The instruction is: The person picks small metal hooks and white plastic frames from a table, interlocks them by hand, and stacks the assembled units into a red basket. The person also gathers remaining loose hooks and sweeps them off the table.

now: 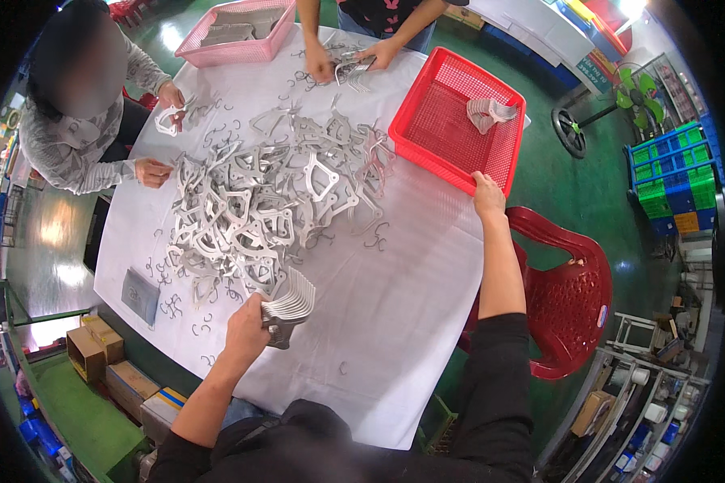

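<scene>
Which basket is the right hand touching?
The red basket: the right hand is on its near rim. The pink basket, at the far edge of the table, stands apart.

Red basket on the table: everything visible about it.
The red basket is rectangular, open-topped and plastic-looking, with perforated walls. It sits upright on the far right part of the white-covered table, holding a nested stack of silvery parts toward its right side. The right hand grips its near rim.

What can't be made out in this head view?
Head view:
Pile of metal pieces: lower ones hidden beneath upper ones.
Far co-worker: head cut off by picture's top edge.
Left hand: some fingers hidden by the metal stack.
Grey packet: marking too small to read.
</scene>
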### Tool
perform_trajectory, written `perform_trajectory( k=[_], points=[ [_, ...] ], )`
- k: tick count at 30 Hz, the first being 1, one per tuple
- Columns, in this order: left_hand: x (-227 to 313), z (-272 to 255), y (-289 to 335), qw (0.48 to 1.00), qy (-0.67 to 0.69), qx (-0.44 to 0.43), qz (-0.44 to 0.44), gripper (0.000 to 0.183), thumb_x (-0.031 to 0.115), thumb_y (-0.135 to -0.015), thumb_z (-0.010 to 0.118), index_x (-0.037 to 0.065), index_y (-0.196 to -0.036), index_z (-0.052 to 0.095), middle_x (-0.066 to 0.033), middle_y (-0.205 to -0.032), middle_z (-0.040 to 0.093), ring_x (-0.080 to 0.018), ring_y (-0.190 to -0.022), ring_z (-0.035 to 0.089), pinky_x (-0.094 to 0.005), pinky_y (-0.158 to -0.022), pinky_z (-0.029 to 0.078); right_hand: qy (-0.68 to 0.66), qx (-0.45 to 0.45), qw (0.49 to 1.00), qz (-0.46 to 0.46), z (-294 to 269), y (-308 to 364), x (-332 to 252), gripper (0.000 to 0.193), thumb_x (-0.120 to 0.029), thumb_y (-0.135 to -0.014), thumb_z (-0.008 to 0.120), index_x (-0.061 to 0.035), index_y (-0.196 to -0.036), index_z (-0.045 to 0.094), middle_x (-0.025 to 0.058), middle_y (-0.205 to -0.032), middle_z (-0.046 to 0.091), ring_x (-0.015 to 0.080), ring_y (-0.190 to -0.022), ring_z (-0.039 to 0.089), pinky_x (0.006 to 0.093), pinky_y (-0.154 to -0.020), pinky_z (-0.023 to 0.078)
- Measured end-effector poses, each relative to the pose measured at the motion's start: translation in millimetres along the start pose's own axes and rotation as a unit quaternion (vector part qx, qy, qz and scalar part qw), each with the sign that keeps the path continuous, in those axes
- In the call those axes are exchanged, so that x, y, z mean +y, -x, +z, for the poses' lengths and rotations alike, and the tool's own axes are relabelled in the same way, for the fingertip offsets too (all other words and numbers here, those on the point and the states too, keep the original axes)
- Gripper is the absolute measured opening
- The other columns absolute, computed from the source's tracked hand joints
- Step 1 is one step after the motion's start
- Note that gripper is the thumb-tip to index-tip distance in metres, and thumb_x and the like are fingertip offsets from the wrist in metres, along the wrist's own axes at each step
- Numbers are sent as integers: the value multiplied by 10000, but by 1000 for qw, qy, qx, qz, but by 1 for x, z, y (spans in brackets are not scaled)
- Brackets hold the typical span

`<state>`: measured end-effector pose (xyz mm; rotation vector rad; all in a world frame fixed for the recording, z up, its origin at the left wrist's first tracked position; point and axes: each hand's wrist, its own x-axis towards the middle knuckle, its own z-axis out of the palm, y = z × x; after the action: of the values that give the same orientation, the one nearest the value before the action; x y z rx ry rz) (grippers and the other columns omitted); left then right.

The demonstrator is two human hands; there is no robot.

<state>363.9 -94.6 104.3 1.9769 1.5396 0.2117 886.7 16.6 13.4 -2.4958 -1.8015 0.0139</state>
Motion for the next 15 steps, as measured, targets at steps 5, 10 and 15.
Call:
perform_trajectory(
  k=[5, 10, 15],
  points=[
    [-5, -1, 4, 1000, 0, -6, -8, 329, -47, -661, 587, 26, -956, 458, -192, -828, 593, -407, -800, 571, -468, -666, 428, -14, 23, 998, -57, -11, 66, 19, 199, -75, -853, 436, -116, -1014, 545, 104, -936, 581, 326, -879, 594, 456, -743, 496],
    [11, -1, -8, 999, -16, -18, 49, 357, -44, -649, 600, 8, -967, 445, -214, -888, 564, -423, -839, 552, -469, -686, 427, -21, -21, 998, -50, -20, 122, 1, 231, -52, -834, 470, -115, -1043, 546, 100, -956, 581, 318, -898, 588, 447, -739, 497],
    [35, -3, -31, 993, -18, -21, 112, 363, -13, -668, 613, 22, -973, 420, -195, -847, 553, -409, -841, 547, -464, -695, 428, -35, -66, 995, -67, -66, 148, -56, 350, -62, -784, 579, -69, -1130, 532, 118, -977, 572, 315, -995, 549, 439, -851, 441]
  ],
)
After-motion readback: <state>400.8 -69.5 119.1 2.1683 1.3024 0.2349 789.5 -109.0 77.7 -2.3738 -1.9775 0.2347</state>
